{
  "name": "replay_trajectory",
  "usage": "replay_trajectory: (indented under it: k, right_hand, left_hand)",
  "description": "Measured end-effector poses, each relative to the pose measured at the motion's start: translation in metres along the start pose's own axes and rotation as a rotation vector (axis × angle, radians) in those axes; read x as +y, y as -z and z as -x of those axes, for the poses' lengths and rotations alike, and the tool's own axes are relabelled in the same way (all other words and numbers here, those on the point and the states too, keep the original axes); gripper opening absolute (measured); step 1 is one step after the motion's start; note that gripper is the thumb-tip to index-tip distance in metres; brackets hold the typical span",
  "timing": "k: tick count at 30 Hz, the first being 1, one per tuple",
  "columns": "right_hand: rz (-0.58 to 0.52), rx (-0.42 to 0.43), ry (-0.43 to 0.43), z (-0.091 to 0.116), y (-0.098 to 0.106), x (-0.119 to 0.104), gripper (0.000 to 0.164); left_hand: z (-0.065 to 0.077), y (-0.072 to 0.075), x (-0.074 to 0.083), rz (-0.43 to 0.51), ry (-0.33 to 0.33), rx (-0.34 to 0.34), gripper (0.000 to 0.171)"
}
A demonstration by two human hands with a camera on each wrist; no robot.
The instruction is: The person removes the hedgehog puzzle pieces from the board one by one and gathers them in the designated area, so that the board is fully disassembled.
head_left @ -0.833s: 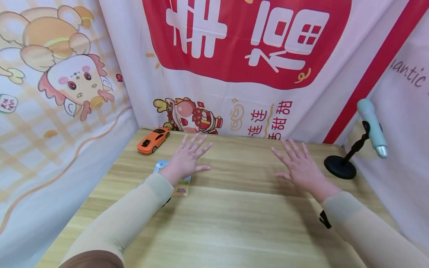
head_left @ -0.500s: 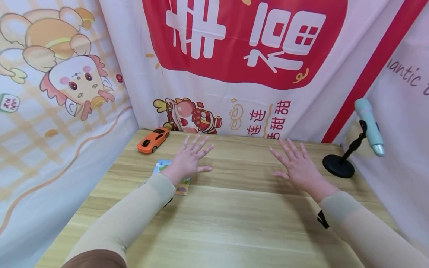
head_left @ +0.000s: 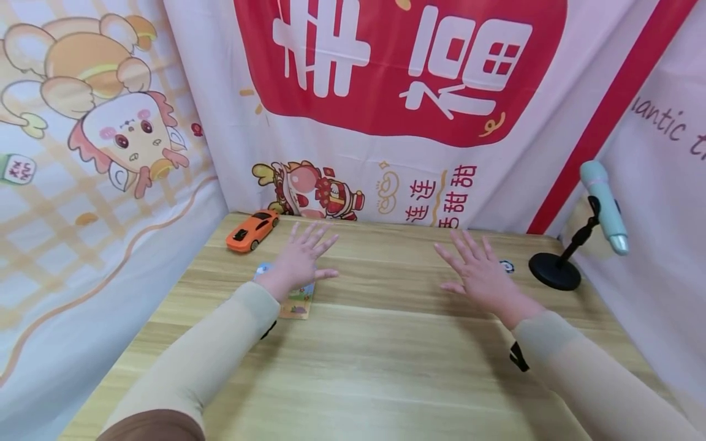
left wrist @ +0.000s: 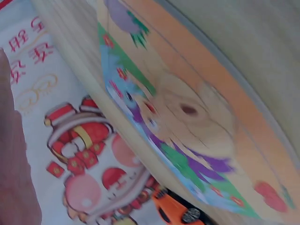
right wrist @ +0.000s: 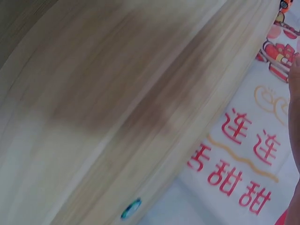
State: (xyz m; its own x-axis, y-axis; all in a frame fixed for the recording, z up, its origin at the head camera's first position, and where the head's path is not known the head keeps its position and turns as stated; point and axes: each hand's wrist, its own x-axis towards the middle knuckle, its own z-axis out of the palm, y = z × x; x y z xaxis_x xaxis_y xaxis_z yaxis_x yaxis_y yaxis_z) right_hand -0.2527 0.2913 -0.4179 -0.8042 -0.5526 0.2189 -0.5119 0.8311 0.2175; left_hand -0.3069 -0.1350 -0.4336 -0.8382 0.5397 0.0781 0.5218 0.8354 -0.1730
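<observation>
My left hand (head_left: 298, 262), fingers spread and straight, hovers over a colourful picture board (head_left: 298, 308) and hides much of it. In the left wrist view the board (left wrist: 187, 108) shows a cartoon animal, leaves and a strawberry; the edge of the hand (left wrist: 16, 164) is at the left. Across the table my right hand (head_left: 478, 278) is likewise spread, holding nothing, palm down above the wood. Just beyond it lies a small round blue-and-dark piece (head_left: 507, 266), partly covered by the hand; the right wrist view also shows this round piece (right wrist: 131, 208).
An orange toy car (head_left: 252, 231) stands at the table's back left corner. At the right is a mint-green microphone (head_left: 604, 205) on a stand with a black round base (head_left: 554, 272). Printed cloth (head_left: 380, 116) hangs behind the wooden table (head_left: 364, 367) and at both sides.
Both hands have shifted slightly left, still spread. The small round piece now shows beside my right hand. The head view has turned a little to the right.
</observation>
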Motion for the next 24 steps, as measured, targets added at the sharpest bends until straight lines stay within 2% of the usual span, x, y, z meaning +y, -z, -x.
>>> replay_trajectory:
  k: [3,7,10,14,17,19,24]
  right_hand:
    - [-0.048,-0.012,0.016,-0.013,-0.005,-0.02,0.084]
    - [-0.103,-0.07,0.03,-0.035,-0.011,-0.058,0.085]
    - [-0.155,-0.114,0.046,-0.053,-0.014,-0.093,0.084]
    - [-0.249,-0.206,0.072,-0.076,-0.02,-0.139,0.083]
    - [-0.321,-0.265,0.126,-0.089,-0.023,-0.172,0.082]
    - [-0.381,-0.274,0.192,-0.097,-0.028,-0.192,0.081]
    - [-0.447,-0.345,0.305,-0.11,-0.032,-0.229,0.08]
  left_hand:
    - [0.02,-0.001,-0.022,0.083,0.07,-0.033,0.091]
    - [0.052,-0.005,-0.051,0.211,0.164,-0.116,0.092]
    - [0.076,-0.011,-0.072,0.36,0.201,-0.199,0.098]
    - [0.101,-0.017,-0.095,0.529,0.212,-0.294,0.109]
    - [0.114,-0.021,-0.105,0.571,0.218,-0.34,0.111]
    - [0.119,-0.023,-0.109,0.584,0.235,-0.367,0.108]
    - [0.12,-0.028,-0.109,0.522,0.268,-0.426,0.103]
